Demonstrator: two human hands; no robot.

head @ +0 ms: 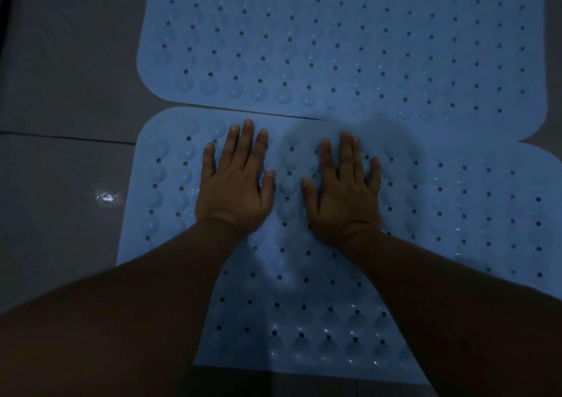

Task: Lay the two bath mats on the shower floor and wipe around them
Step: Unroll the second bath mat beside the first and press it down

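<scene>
Two light blue bath mats with rows of small holes and suction bumps lie flat on the dark tiled floor. The far mat [349, 38] fills the upper part of the view. The near mat [474, 208] lies below it, and their edges meet in a seam across the middle. My left hand [235, 184] rests palm down on the near mat close to the seam, fingers spread. Beside it, my right hand [345, 193] presses flat on the same mat. Neither hand holds anything. My forearms hide part of the near mat.
Grey floor tiles [67, 71] with a grout line lie to the left of the mats. A small bright wet glint [108, 197] shows on the tile left of the near mat. The light is dim.
</scene>
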